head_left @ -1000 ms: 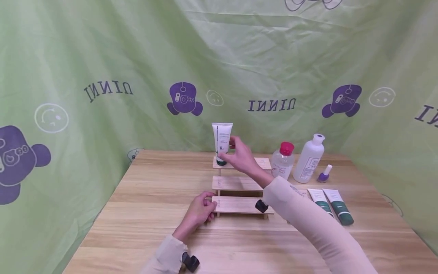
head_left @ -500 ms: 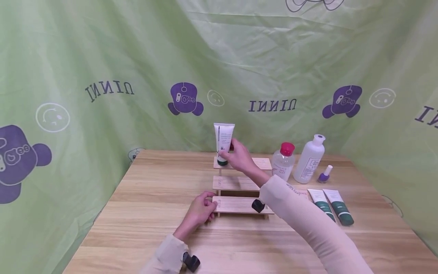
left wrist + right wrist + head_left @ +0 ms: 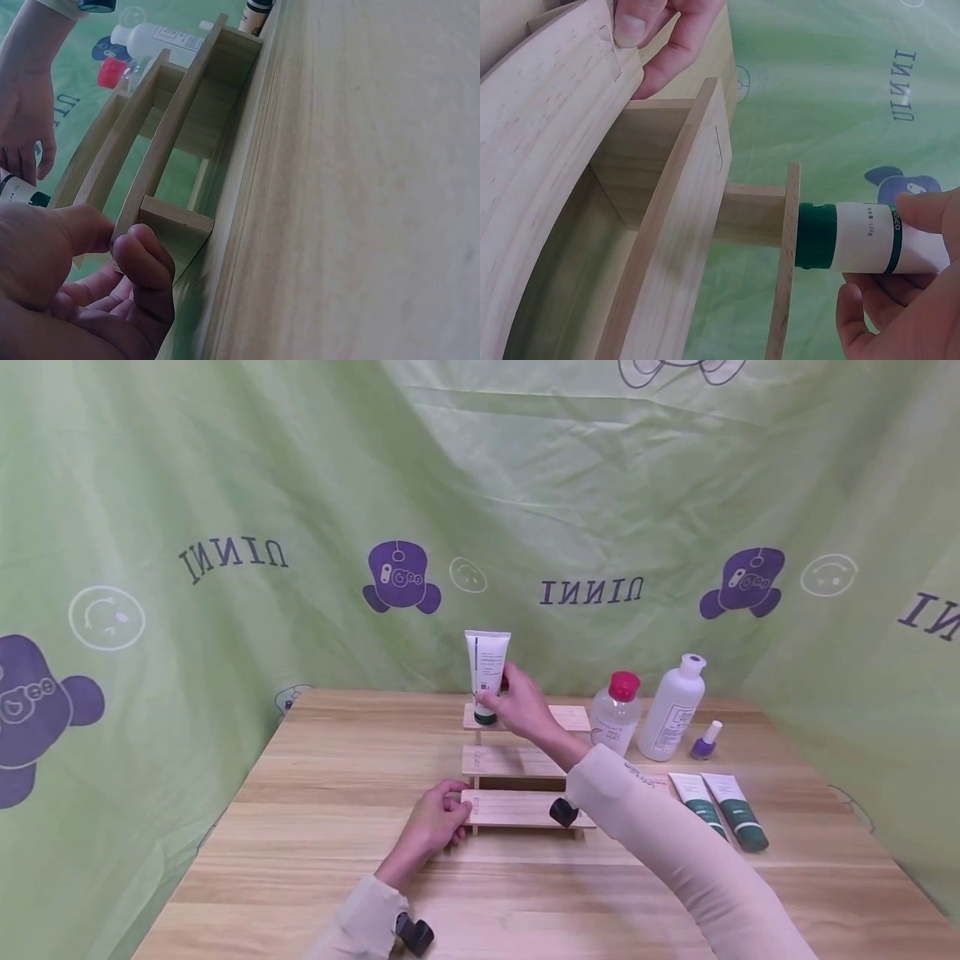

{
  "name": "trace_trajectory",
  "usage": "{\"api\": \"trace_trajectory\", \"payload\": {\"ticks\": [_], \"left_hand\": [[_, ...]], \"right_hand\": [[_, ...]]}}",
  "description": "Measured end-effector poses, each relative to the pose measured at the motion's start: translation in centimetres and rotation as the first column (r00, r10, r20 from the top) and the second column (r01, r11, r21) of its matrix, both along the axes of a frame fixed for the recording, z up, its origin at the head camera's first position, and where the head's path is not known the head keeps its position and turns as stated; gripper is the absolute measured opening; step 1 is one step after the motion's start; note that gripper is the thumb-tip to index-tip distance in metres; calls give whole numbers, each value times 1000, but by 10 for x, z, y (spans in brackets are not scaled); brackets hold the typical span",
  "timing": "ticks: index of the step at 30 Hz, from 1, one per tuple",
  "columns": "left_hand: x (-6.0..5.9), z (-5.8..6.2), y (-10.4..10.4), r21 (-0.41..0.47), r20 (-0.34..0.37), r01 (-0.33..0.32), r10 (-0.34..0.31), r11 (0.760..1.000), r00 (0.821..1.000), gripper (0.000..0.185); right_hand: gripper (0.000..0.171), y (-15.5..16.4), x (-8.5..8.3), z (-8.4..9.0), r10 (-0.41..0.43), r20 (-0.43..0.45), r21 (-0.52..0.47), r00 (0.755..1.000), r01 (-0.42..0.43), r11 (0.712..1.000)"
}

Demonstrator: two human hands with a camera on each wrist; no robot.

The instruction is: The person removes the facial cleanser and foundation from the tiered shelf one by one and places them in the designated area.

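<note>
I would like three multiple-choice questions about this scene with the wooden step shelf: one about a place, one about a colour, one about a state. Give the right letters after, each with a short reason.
1. Where does the white tube in the right hand stand?
A. on the top step of the shelf
B. on the lowest step
C. flat on the table

2. What colour is the cap of the clear bottle?
A. blue
B. red
C. yellow

3. What is the left hand doing?
A. lying flat on the table, away from the shelf
B. lifting a bottle
C. holding the left end of the lowest step

Answers:
1 A: the head view shows the tube upright, cap down, on the top board.
2 B: the cap is red in the head view.
3 C: in the left wrist view, thumb and fingers pinch the board's end.
</note>
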State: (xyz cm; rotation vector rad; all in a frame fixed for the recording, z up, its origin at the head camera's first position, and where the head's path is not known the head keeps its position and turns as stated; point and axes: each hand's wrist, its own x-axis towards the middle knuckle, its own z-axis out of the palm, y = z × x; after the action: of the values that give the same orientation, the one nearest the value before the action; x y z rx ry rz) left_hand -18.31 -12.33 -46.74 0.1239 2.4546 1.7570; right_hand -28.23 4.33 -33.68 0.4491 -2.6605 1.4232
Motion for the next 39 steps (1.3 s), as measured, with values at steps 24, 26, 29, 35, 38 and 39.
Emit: {"api": "trace_trajectory", "payload": {"ticks": [24,26,29,35,38,39], "left_hand": [[-2,4,3,-22,31,-9,10,1000,999,36],[-2,4,3,-19,35,-13,13,1000,999,36],[-1,2,2,-13,35,-7,8,1000,999,36],[0,-2,0,-16,36,-21,22,1000,999,37],[0,-3,1,-14,30,-18,19,1000,999,37],[0,-2,1,-15,30,-15,16,1000,999,37]], "right_hand": [[40,95,53,5,-6,-111,-33,994,2,999],[40,107,60,3,-18,-115,-23,993,16,1000],[41,123,71,-1,-49,-120,-13,992,48,999],[43,149,91,-5,-96,-128,-8,987,96,995],[46,162,101,-4,-106,-135,-18,985,104,994],[46,167,103,-3,-109,-138,-17,984,108,994]]}}
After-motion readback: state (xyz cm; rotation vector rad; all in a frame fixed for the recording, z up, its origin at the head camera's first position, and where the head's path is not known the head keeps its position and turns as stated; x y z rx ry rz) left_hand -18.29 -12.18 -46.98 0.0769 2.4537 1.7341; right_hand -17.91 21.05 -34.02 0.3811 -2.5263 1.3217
